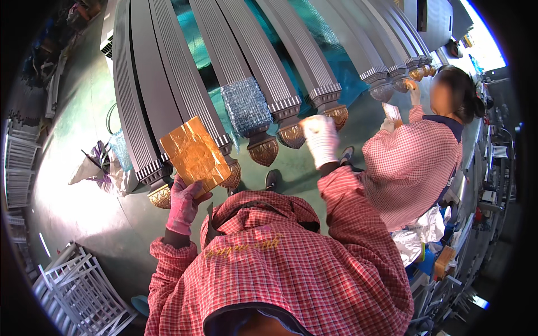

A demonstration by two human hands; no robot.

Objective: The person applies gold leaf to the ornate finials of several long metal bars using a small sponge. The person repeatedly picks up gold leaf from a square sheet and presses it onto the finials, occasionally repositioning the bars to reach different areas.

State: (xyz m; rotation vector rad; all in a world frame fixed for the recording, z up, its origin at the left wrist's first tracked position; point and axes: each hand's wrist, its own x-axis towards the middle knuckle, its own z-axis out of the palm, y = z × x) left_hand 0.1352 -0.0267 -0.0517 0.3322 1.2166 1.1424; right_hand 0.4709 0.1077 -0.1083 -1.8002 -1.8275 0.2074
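My left hand point(186, 203), in a pink glove, grips the lower edge of a square gold foil sheet point(197, 155). The foil is wrinkled in its middle and held up in front of the column ends. My right hand point(320, 139), in a white striped glove, is curled closed and slightly blurred. It is between two carved end caps, a partly gilded one point(291, 136) and a gold one point(337, 116); whether it touches either, I cannot tell. Further left are a bronze-gold cap point(263, 152), a cap point(231, 176) partly behind the foil, and a bright gold cap point(160, 197).
Long grey fluted columns point(232, 47) lie side by side, one with bubble wrap point(246, 106). At right a co-worker point(417, 162) in a checked smock holds a small sheet point(392, 114) and reaches to a cap. White metal racks point(84, 291) stand lower left; a bag point(106, 171) lies left.
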